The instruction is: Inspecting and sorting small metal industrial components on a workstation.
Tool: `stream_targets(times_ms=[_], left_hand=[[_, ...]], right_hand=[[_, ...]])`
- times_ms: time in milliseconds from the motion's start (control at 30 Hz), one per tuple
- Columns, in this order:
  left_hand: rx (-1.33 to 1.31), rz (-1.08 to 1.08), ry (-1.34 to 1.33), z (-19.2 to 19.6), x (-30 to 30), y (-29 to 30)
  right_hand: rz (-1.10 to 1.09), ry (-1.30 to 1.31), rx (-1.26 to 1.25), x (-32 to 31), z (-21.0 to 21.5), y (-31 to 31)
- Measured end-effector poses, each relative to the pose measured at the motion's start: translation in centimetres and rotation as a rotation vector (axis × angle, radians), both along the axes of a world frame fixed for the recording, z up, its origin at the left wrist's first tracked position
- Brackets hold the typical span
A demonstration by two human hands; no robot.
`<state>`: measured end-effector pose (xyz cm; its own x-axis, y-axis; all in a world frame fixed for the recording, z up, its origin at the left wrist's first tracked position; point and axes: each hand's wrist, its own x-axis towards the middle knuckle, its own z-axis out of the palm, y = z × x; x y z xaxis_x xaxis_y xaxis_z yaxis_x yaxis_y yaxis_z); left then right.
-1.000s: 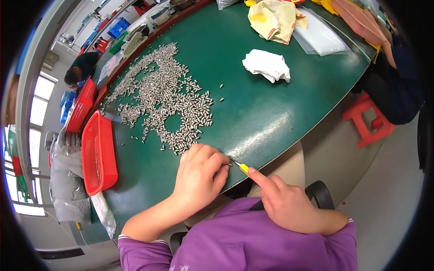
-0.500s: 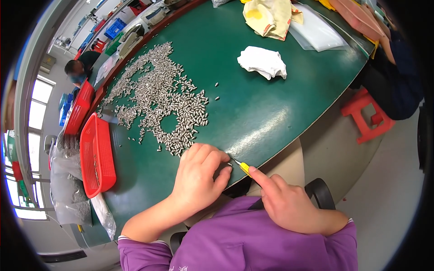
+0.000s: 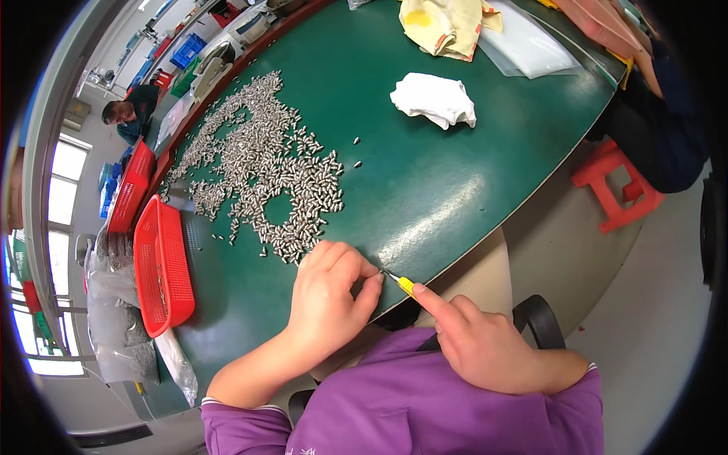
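At table edge, yellow-handled tool (image 3: 406,285) in right hand (image 3: 485,345) grip, tip meeting left hand (image 3: 330,299) fingertips

Left hand (image 3: 327,299) and right hand (image 3: 478,345) barely shifted since earlier, yellow-handled tool (image 3: 402,283) tip a shade nearer the fingertips.

Tabletop (image 3: 455,174): smooth green surface w/ soft sheen, light glare near front edge. Small parts (image 3: 265,167): shiny bare metal; basket (image 3: 163,273): glossy red plastic mesh. Rag (image 3: 434,98): white crumpled cloth, matt; tool (image 3: 402,283) w/ yellow plastic grip & metal tip
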<state>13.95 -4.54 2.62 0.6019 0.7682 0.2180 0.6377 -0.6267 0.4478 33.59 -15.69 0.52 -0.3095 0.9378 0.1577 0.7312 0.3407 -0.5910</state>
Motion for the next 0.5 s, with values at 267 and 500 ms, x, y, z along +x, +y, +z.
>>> stream_targets(times_ms=[267, 500], left_hand=[[-0.029, 0.017, -0.012, -0.2, -0.2, 0.0], [-0.048, 0.001, -0.013, -0.1, -0.1, 0.3]], right_hand=[[0.016, -0.025, -0.011, -0.1, -0.1, 0.3], [0.058, 0.029, -0.086, 0.6, 1.0, 1.1]])
